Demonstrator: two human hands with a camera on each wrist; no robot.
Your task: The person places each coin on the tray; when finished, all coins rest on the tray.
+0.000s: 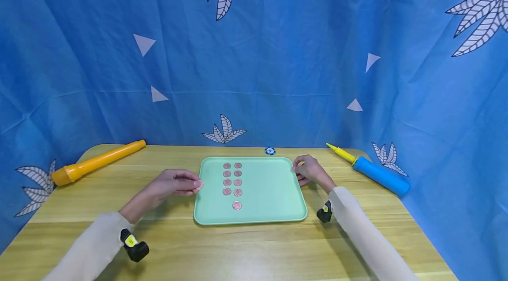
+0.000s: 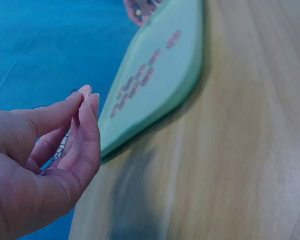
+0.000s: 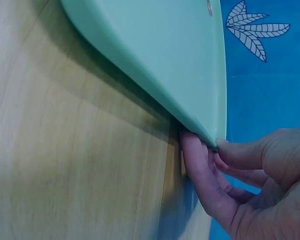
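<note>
My left hand pinches a copper-coloured coin between thumb and fingertips, at the left rim of a pale green tray. On the opposite side, my right hand grips the tray near its far right corner, thumb on the rim and fingers curled at the underside, as the right wrist view shows. Several similar coins lie on the tray's left half in two columns running front to back. Nearest me, one coin lies at the front of the right-hand column.
Behind the tray, a blue and white poker chip lies by the table's back edge. An orange tube lies at the back left. At the back right is a blue hand pump with a yellow nozzle. A blue patterned curtain hangs behind the table.
</note>
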